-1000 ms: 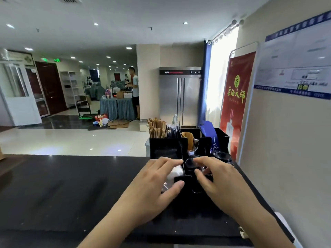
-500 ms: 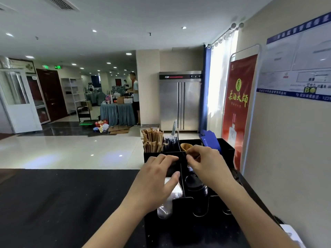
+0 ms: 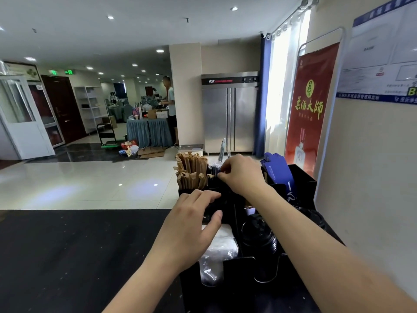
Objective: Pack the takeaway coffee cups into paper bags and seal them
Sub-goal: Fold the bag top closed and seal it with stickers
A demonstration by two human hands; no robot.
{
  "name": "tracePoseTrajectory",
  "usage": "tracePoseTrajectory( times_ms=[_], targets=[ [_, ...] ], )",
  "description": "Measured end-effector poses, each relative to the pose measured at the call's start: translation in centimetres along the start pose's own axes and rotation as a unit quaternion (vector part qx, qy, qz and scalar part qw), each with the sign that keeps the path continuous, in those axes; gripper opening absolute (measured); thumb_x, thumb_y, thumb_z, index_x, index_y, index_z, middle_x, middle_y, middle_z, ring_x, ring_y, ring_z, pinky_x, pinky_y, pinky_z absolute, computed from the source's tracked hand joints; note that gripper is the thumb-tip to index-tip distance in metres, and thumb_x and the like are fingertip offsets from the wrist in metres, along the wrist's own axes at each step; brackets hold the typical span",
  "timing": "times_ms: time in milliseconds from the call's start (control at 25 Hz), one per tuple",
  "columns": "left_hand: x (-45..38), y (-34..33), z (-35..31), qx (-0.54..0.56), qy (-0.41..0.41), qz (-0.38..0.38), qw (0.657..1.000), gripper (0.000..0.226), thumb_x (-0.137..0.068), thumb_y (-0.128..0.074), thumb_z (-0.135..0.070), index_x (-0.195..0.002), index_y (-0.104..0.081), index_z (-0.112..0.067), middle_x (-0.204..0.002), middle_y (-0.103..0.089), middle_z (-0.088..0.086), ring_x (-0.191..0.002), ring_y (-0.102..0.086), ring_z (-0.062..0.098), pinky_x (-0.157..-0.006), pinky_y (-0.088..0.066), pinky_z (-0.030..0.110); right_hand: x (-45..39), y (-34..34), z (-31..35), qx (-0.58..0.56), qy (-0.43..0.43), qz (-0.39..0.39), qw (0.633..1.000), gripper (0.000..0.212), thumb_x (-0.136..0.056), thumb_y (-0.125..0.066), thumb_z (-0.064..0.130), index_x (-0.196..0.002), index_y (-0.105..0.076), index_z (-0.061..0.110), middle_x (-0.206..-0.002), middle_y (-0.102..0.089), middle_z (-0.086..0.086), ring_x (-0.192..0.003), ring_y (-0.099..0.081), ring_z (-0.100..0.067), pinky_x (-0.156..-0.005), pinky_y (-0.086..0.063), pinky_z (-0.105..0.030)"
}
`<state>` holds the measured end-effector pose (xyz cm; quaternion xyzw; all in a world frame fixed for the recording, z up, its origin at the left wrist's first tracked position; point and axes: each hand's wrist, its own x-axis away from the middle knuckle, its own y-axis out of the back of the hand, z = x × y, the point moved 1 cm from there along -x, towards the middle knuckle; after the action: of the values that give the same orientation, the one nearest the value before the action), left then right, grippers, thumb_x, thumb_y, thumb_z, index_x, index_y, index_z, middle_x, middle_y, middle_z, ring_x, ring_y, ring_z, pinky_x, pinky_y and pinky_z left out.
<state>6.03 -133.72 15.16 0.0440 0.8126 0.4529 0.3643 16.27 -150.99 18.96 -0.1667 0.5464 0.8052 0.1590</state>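
**Two bare hands at the black condiment organiser**

Two bare hands work over a black plastic compartment organiser (image 3: 302,177) at the right end of a dark countertop (image 3: 67,256). The left hand (image 3: 191,224) lies loose on the organiser's front divider, fingers spread and thumb out, gripping nothing that I can see. Just under its palm sits a white wad of clear-wrapped plastic items (image 3: 216,251) in a front compartment. Beyond its fingertips, a bundle of brown paper-wrapped sticks (image 3: 191,172) stands upright in the back left compartment.

The right hand (image 3: 241,175) reaches farther back, its fingertips pinched together at the tops of thin dark-wrapped straws (image 3: 213,170) just beside the brown sticks; whether it has one caught, I cannot tell. Below that forearm, a stack of black plastic takeaway cup lids (image 3: 259,233) fills a front compartment. To the right of the hand, blue paper sleeves (image 3: 277,175) lean in the back corner slot, close to a red standing banner (image 3: 313,109) against the wall. No paper bag or coffee cup is in view.
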Motion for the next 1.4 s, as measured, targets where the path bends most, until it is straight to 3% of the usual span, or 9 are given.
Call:
tracePoseTrajectory(
  times_ms=[160, 400, 520, 680, 840, 920, 1120, 1400],
  targets=[
    [0.5, 0.2, 0.6, 0.007, -0.004, -0.001, 1.0, 0.038, -0.098, -0.045, -0.049, -0.135, -0.05, -0.04, -0.119, -0.049, -0.031, -0.115, -0.042, -0.004, -0.09, -0.036, 0.01, -1.9, -1.2, 0.9, 0.028, 0.012, 0.042, 0.999, 0.033, -0.085, -0.075, 0.049, -0.11, -0.075, 0.028, -0.112, -0.072, 0.001, -0.11, -0.063, -0.026, -0.098, -0.043, -0.039],
    [0.6, 0.6, 0.8, 0.005, -0.008, -0.003, 1.0, 0.042, -0.095, -0.042, -0.052, -0.135, -0.05, -0.041, -0.117, -0.047, -0.033, -0.117, -0.042, -0.003, -0.09, -0.035, 0.007, -3.1, -3.0, 1.1, -0.03, -0.036, 0.089, 0.995, 0.017, -0.089, -0.075, 0.03, -0.106, -0.076, 0.026, -0.112, -0.071, -0.001, -0.113, -0.062, -0.025, -0.103, -0.043, -0.043],
    [0.8, 0.5, 1.0, 0.006, -0.005, 0.004, 1.0, 0.043, -0.095, -0.042, -0.052, -0.135, -0.049, -0.041, -0.117, -0.047, -0.033, -0.118, -0.042, -0.004, -0.091, -0.034, 0.007, -3.0, -2.9, 1.0, -0.063, -0.04, 0.094, 0.993, 0.017, -0.087, -0.076, 0.031, -0.102, -0.072, 0.024, -0.11, -0.07, -0.002, -0.109, -0.062, -0.025, -0.102, -0.046, -0.044],
    [1.0, 0.5, 1.3, 0.006, 0.002, 0.01, 1.0, 0.043, -0.094, -0.043, -0.052, -0.135, -0.049, -0.042, -0.117, -0.048, -0.032, -0.117, -0.042, -0.005, -0.091, -0.034, 0.007, -2.9, -2.6, 0.3, -0.133, -0.048, 0.082, 0.987, 0.019, -0.081, -0.082, 0.028, -0.09, -0.066, 0.023, -0.097, -0.071, -0.004, -0.094, -0.067, -0.025, -0.087, -0.056, -0.039],
    [1.3, 0.5, 1.4, 0.007, 0.009, 0.011, 1.0, 0.042, -0.094, -0.043, -0.051, -0.134, -0.049, -0.042, -0.118, -0.049, -0.031, -0.118, -0.042, -0.004, -0.092, -0.033, 0.006, -2.3, -1.4, -0.8, -0.189, -0.042, 0.051, 0.98, 0.017, -0.083, -0.079, 0.02, -0.1, -0.077, 0.021, -0.095, -0.074, -0.002, -0.09, -0.07, -0.018, -0.076, -0.053, -0.026],
    [1.3, 0.6, 1.3, 0.007, 0.01, 0.011, 1.0, 0.04, -0.095, -0.045, -0.05, -0.134, -0.049, -0.042, -0.117, -0.05, -0.031, -0.117, -0.042, -0.004, -0.091, -0.033, 0.005, -1.8, -0.5, -1.0, -0.216, -0.046, 0.033, 0.975, 0.018, -0.084, -0.081, 0.022, -0.101, -0.077, 0.017, -0.091, -0.074, -0.001, -0.085, -0.07, -0.016, -0.073, -0.054, -0.026],
    [1.3, 1.0, 0.5, 0.005, 0.003, 0.007, 1.0, 0.038, -0.097, -0.048, -0.047, -0.135, -0.049, -0.041, -0.117, -0.049, -0.03, -0.117, -0.043, -0.003, -0.09, -0.035, 0.008, -1.6, 2.0, -1.4, -0.28, -0.055, -0.03, 0.958, 0.012, -0.089, -0.074, 0.013, -0.101, -0.074, 0.01, -0.088, -0.076, -0.008, -0.079, -0.075, -0.024, -0.08, -0.062, -0.042],
    [1.4, 2.2, -1.6, 0.008, -0.003, 0.005, 1.0, 0.038, -0.1, -0.052, -0.043, -0.137, -0.049, -0.04, -0.12, -0.049, -0.03, -0.118, -0.041, -0.005, -0.091, -0.034, 0.007, -1.1, 6.5, -0.1, -0.315, -0.004, -0.091, 0.945, 0.01, -0.089, -0.075, 0.018, -0.098, -0.074, 0.016, -0.085, -0.075, -0.001, -0.082, -0.074, -0.02, -0.083, -0.062, -0.043]
  ],
)
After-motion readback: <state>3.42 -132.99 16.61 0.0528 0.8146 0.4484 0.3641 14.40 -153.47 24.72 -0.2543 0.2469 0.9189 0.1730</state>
